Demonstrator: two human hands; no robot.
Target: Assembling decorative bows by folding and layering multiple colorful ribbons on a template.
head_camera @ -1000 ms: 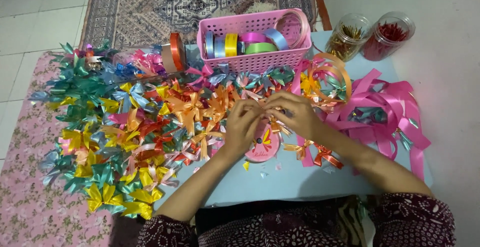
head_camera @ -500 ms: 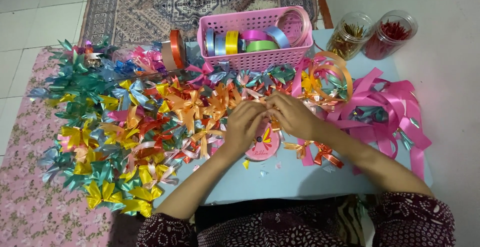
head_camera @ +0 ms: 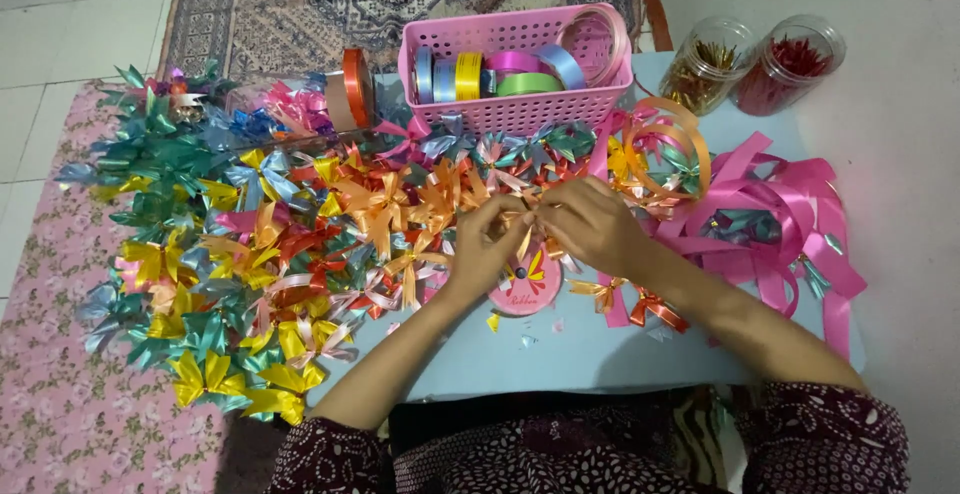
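Bare table [head_camera: 560,354] lies open near the body. Bows [head_camera: 260,244] crowd the left, pink ribbon [head_camera: 770,214] the right, a basket [head_camera: 515,104] and jars [head_camera: 750,64] block the back.

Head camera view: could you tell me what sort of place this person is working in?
Probably a home room used for craft work: a low pale-blue table stands on a tiled floor with a patterned rug, heaped with ribbon bows beside a pink basket of ribbon rolls.
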